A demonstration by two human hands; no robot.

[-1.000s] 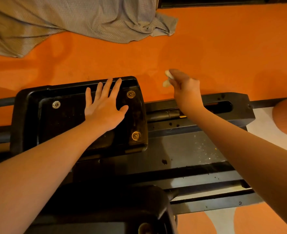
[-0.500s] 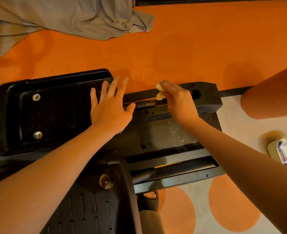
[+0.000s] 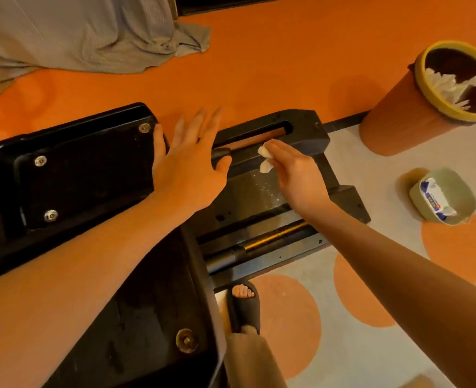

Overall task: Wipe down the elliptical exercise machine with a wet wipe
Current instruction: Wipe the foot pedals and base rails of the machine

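Observation:
The black elliptical machine lies low across the floor, with a foot pedal (image 3: pixel 71 175) at the left and a dusty base frame (image 3: pixel 309 130) with rails at the centre. My left hand (image 3: pixel 188 163) rests flat, fingers straight, at the pedal's right edge. My right hand (image 3: pixel 295 172) holds a small white wet wipe (image 3: pixel 265 159) under its fingers against the frame's rail beside the slot. A second pedal (image 3: pixel 147 317) fills the lower left.
An orange waste bin (image 3: pixel 405 107) with used wipes inside stands at the upper right. A green tub holding a wet wipe pack (image 3: pixel 441 197) sits right of the frame. Grey cloth (image 3: pixel 77 32) lies at the top left. My sandalled foot (image 3: pixel 244 303) stands by the frame.
The view has swung right, bringing the bin and wipe tub into sight. My right hand has slid the wipe down along the frame rail. My left hand has shifted to the pedal's right edge.

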